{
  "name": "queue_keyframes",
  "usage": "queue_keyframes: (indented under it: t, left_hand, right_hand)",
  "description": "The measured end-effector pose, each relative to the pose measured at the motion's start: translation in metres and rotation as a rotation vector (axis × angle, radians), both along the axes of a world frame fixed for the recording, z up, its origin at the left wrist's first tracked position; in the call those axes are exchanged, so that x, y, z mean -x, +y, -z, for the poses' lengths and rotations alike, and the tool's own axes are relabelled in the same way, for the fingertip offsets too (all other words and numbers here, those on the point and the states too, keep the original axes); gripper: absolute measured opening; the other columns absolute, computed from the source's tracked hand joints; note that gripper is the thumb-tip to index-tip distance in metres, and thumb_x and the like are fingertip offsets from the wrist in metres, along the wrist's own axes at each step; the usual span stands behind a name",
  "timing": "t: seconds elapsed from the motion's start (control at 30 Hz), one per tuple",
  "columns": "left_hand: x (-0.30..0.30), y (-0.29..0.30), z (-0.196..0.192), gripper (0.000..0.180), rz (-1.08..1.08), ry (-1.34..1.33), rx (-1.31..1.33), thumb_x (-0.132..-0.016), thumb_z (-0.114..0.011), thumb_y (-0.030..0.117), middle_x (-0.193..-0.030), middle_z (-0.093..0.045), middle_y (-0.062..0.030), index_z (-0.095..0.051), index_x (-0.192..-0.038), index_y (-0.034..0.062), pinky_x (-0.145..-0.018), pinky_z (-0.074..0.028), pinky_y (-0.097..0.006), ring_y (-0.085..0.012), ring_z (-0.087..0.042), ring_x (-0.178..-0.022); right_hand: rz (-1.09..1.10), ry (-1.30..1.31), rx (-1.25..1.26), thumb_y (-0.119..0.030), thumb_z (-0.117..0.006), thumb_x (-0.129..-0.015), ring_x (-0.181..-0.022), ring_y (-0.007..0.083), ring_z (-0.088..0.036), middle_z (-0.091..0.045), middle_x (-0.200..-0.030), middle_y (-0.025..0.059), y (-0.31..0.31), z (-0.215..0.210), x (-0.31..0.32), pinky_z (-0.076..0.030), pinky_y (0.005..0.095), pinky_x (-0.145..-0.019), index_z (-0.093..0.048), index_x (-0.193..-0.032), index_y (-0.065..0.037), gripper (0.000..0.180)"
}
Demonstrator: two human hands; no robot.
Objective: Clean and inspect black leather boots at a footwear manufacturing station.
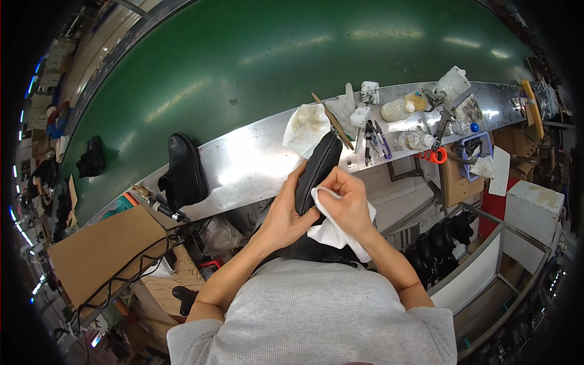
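Note:
A black leather boot is held up in front of me, its toe pointing away toward the bench. My left hand wraps round its left side, thumb across the lower part. In my right hand a white cloth is pinched between bent fingers, pressed against the boot's right side. The cloth's loose end hangs below the hand. Another black boot stands to the left on the metal ledge. Beyond the held boot lies a stained white cloth.
A green conveyor belt runs behind the ledge. Bottles, a purple-handled tool and orange-handled scissors sit to the right. Brown cardboard is at lower left. A rack with black boots stands at lower right.

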State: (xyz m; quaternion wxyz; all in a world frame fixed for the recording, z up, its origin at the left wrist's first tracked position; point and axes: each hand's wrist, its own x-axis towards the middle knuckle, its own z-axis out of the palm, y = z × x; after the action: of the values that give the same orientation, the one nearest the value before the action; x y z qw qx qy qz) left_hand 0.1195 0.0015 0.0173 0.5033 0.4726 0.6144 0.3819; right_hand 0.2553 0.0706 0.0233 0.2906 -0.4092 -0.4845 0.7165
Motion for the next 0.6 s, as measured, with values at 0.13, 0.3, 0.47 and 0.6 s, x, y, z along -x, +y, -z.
queue_keyframes:
  t: [0.13, 0.3, 0.47, 0.6]
  left_hand:
    - [0.001, 0.006, -0.009, 0.073, 0.012, -0.047, 0.138, -0.076, -0.061, 0.004, -0.121, -0.047, -0.0171, -0.020, -0.137, -0.0010, -0.096, -0.036, -0.030, -0.0197, -0.046, -0.112]
    - [-0.001, 0.004, -0.011, 0.075, 0.020, -0.083, 0.091, -0.076, -0.060, 0.012, -0.130, -0.038, -0.0277, -0.020, -0.137, -0.0038, -0.101, -0.032, -0.037, -0.0352, -0.040, -0.123]
    - [-0.001, 0.001, -0.007, 0.075, 0.032, -0.055, 0.093, -0.077, -0.060, 0.012, -0.132, -0.035, -0.0273, -0.018, -0.138, -0.0033, -0.101, -0.032, -0.037, -0.0355, -0.039, -0.124]
    - [-0.001, -0.001, -0.008, 0.075, 0.002, -0.111, 0.135, -0.077, -0.060, 0.010, -0.133, -0.035, -0.0264, -0.018, -0.138, -0.0032, -0.102, -0.031, -0.036, -0.0330, -0.039, -0.124]
  right_hand:
    - [0.146, -0.011, -0.045, 0.000, -0.058, -0.076, -0.061, 0.0023, -0.049, -0.056, -0.066, -0.0001, 0.015, -0.003, 0.005, -0.040, 0.0185, -0.055, -0.051, -0.073, 0.000, 0.007]
    - [0.113, -0.058, -0.051, -0.002, -0.058, -0.077, -0.058, 0.0012, -0.048, -0.055, -0.064, -0.0016, 0.017, -0.001, 0.000, -0.037, 0.0180, -0.052, -0.051, -0.072, -0.001, 0.008]
    - [0.119, -0.118, 0.013, -0.005, -0.060, -0.075, -0.053, 0.0012, -0.044, -0.052, -0.059, -0.0026, 0.047, 0.002, -0.002, -0.033, 0.0180, -0.048, -0.053, -0.069, -0.002, 0.009]
    - [0.075, -0.139, 0.068, -0.010, -0.059, -0.077, -0.050, 0.0025, -0.044, -0.052, -0.058, -0.0022, 0.057, 0.005, -0.002, -0.033, 0.0190, -0.044, -0.053, -0.070, -0.003, 0.011]
